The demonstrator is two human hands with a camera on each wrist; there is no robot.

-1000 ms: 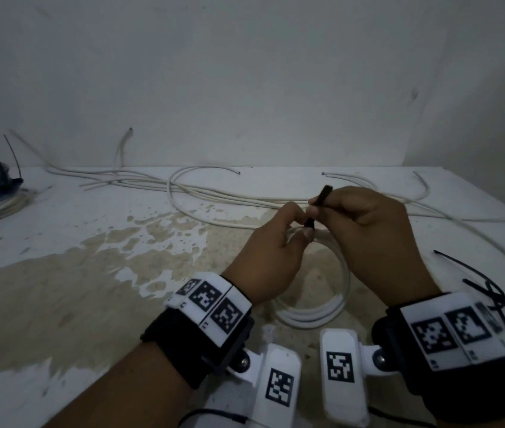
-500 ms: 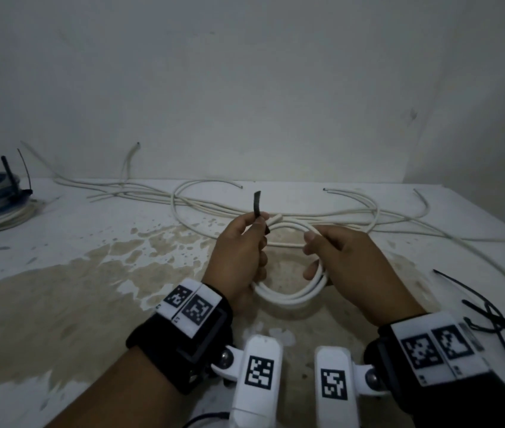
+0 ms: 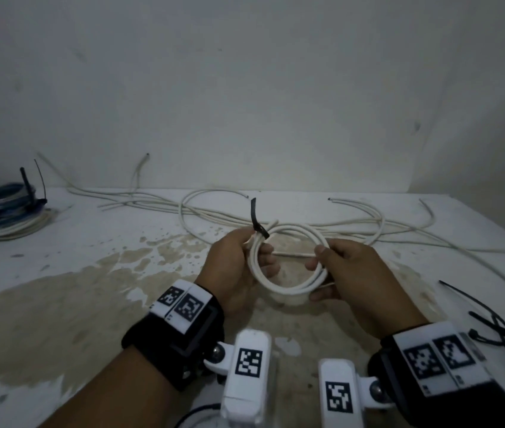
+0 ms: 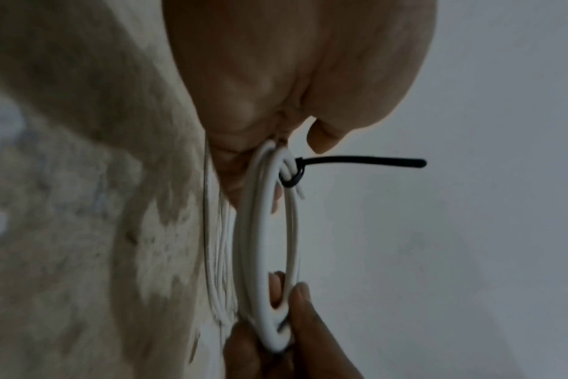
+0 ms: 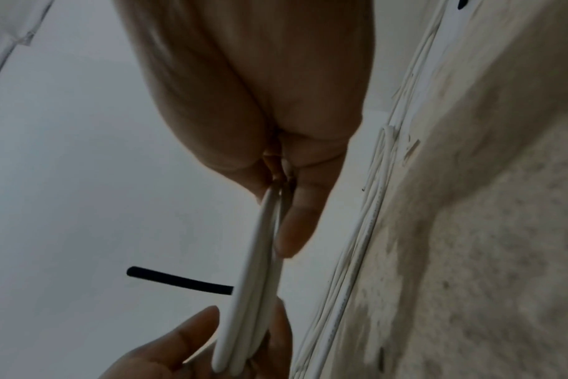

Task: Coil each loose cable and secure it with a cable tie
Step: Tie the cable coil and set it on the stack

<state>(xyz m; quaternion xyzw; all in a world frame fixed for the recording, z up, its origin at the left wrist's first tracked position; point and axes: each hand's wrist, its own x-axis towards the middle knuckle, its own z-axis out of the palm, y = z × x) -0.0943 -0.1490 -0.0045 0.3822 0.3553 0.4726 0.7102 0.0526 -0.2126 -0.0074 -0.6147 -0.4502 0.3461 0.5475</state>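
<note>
Both hands grip tied coil

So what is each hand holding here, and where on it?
Both hold the white cable coil. The left hand grips its left side just below the black cable tie; the right hand pinches the opposite, right side.

No readable text — only coded markers

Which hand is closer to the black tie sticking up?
Left. The left hand grips the white coil right beside the black tie. The right hand holds the coil's opposite side, away from the tie.
</note>
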